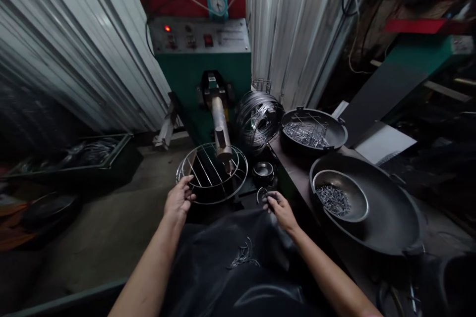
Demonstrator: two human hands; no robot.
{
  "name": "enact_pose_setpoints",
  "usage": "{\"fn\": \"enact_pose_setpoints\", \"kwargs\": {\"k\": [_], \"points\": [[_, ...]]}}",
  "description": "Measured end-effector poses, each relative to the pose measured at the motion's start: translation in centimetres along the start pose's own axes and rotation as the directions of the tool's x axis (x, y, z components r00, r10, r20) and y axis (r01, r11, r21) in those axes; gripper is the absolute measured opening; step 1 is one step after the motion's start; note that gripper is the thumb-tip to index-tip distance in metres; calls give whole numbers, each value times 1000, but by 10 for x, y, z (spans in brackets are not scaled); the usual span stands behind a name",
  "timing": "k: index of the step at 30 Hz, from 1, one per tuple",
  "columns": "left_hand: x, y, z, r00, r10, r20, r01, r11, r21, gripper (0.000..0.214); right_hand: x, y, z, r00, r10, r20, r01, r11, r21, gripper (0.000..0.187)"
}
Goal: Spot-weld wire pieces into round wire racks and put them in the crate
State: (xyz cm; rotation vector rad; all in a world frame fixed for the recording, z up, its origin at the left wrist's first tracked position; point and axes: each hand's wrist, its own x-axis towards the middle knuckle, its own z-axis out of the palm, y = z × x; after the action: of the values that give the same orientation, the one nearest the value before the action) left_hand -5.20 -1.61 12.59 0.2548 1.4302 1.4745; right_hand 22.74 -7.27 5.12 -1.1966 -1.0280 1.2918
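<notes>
Left hand (179,201) grips near rim of round wire rack (203,171); rack under welder arm (220,126). Right hand (281,209) curled shut near metal cup (263,172); contents too dark to tell.

Both arms are bare from the lower edge up to the wrists. The left hand (179,201), at about 7 o'clock from centre, and the right hand (280,208), at about 5 o'clock, are bare too. Between them, at 6 o'clock, a black, faintly glossy cloth (223,277) covers the lap in soft creased folds. Whether it is an apron or trousers cannot be told.
</notes>
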Motion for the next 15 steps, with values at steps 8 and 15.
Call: {"fn": "enact_pose_setpoints", "kwargs": {"k": [8, 15], "points": [[-7, -7, 4, 999, 17, 38, -17, 1000, -6, 45, 25, -37, 79, 941, -193, 279, 238, 961, -141, 18], [-3, -6, 4, 999, 48, -22, -49, 998, -40, 46, 35, -27, 82, 942, -181, 283, 257, 931, -258, 13]]}}
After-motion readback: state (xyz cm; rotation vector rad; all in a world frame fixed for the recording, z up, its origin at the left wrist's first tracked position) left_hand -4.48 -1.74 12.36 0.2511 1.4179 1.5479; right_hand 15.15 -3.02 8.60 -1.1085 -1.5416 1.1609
